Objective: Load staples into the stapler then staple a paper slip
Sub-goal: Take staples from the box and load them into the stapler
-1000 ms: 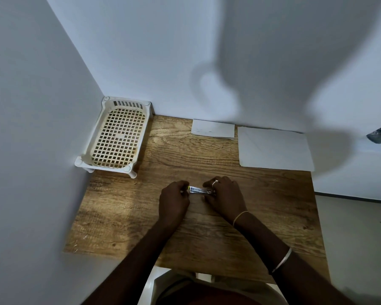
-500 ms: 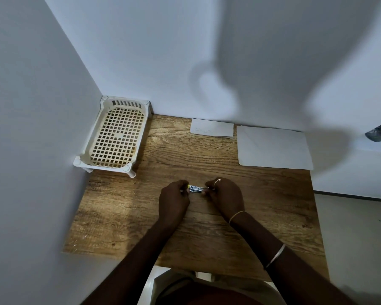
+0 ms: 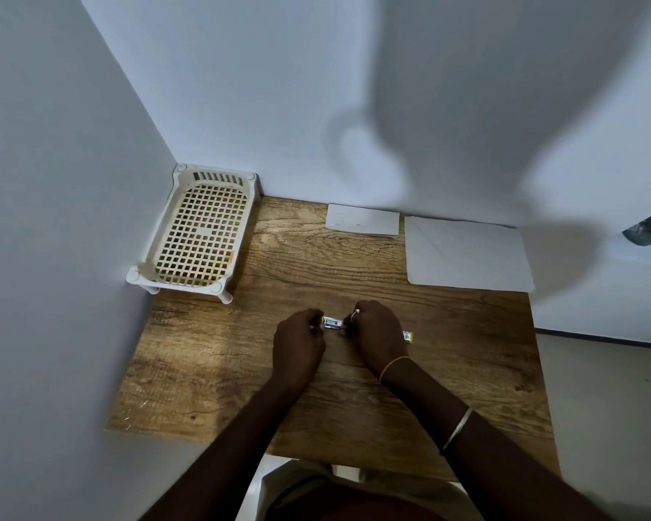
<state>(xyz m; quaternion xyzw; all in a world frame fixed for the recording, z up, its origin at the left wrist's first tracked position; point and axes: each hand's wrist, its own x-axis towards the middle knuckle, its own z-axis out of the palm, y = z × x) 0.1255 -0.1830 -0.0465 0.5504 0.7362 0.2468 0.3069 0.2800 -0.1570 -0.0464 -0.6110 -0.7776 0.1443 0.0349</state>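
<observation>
From the head view, I had both hands down on the counter (image 3: pixel 448 351) near its middle, working the stapler (image 3: pixel 333 323) between them. My left hand (image 3: pixel 297 342) was curled around one end, pinning it flat so it wouldn't skid, fingers closed on it. My right hand (image 3: pixel 376 332) sat knuckles-up over the other end, fingers pinched in tight, probably feeding staples, though they were too small to make out. A small yellow box (image 3: pixel 407 336) peeked out just beside that hand. The paper slip (image 3: pixel 361 219) waited well apart by the back wall, next to a bigger sheet (image 3: pixel 466 253). The basket (image 3: pixel 166 274) sat in the left corner.
</observation>
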